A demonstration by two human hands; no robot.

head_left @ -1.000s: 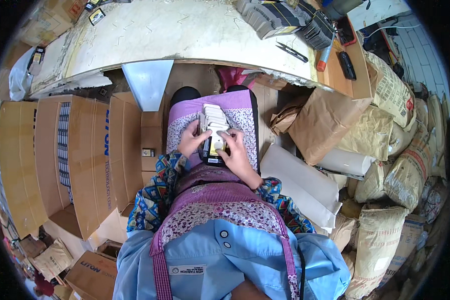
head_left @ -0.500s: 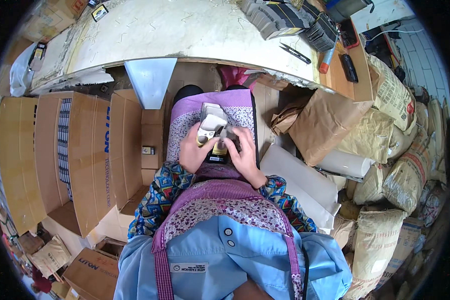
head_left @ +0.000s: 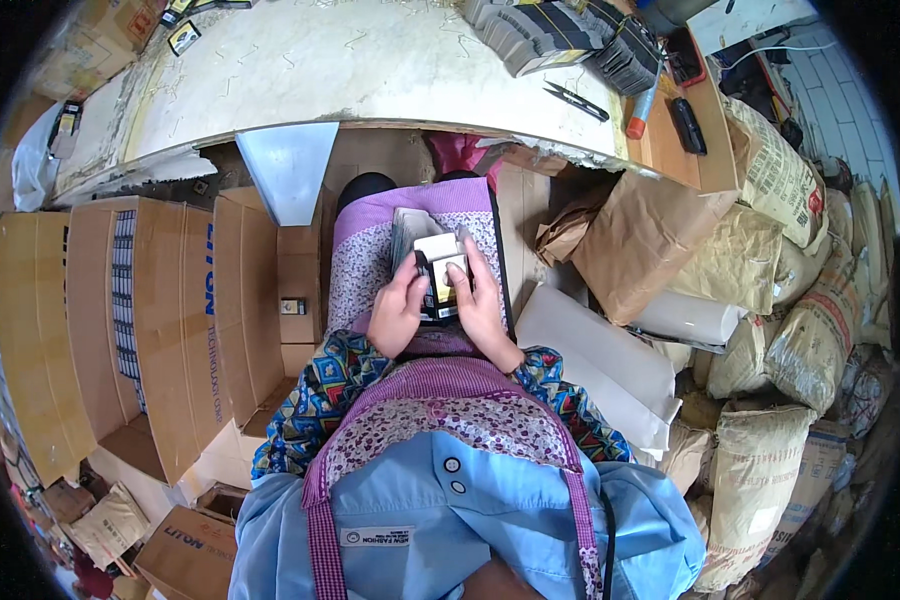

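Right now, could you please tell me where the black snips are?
In the head view, the snips lie at the upper right on the white tabletop, left of the orange-tipped tube and nearer than the grey stacks.

Worn white bench [head_left: 300, 75]: grey-black card stacks [head_left: 540, 38], black snips [head_left: 576, 101], small black-yellow pack [head_left: 183, 38].

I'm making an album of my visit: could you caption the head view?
Packs held over a floral apron, with open cartons on the left and sacks on the right.
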